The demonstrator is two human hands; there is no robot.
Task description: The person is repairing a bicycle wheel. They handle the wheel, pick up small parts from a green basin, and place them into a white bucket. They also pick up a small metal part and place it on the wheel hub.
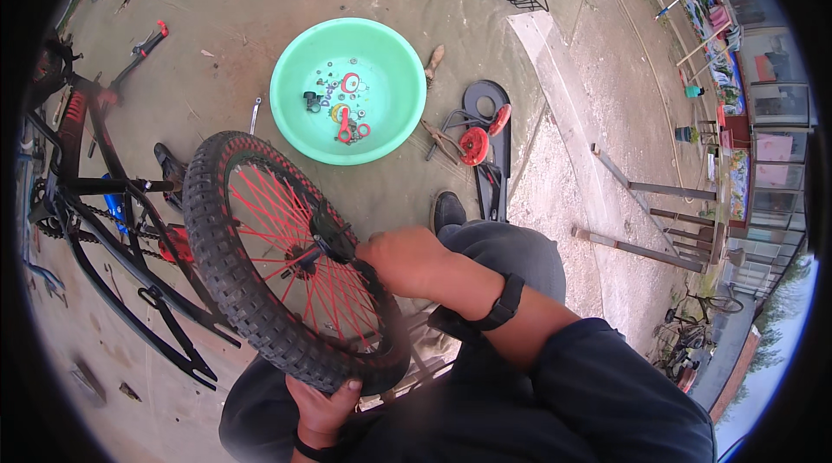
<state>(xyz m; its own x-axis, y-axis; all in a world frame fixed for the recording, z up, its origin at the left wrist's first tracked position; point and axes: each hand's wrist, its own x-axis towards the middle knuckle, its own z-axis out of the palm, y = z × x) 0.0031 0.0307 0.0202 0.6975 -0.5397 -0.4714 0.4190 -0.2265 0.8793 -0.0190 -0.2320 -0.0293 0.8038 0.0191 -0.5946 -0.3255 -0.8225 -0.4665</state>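
1. Holding the bicycle wheel [286,259] upright across our lap, we keep it just beside the stripped bike frame [104,203] that lies on the concrete ground.
2. Our left hand [321,407] cups the knobby tyre from below, fingers curled and pressed onto the tread; that grip looks like it carries most of the weight.
3. Our right hand [407,259] is at the hub [325,242], fingers closed around something there; we cannot tell whether it is a nut or a small tool.
4. We judge the wheel moderately heavy and stiff: the fat rubber gives good friction, while the thin red spokes [269,220] are poor to grab and could bend or pinch fingers.
5. The best hold, in our judgement, is the tyre and rim, with the axle ends as a second point.
6. A green plastic basin [295,116] of small nuts, washers and red parts sits on the ground beyond the wheel, well apart from both hands.
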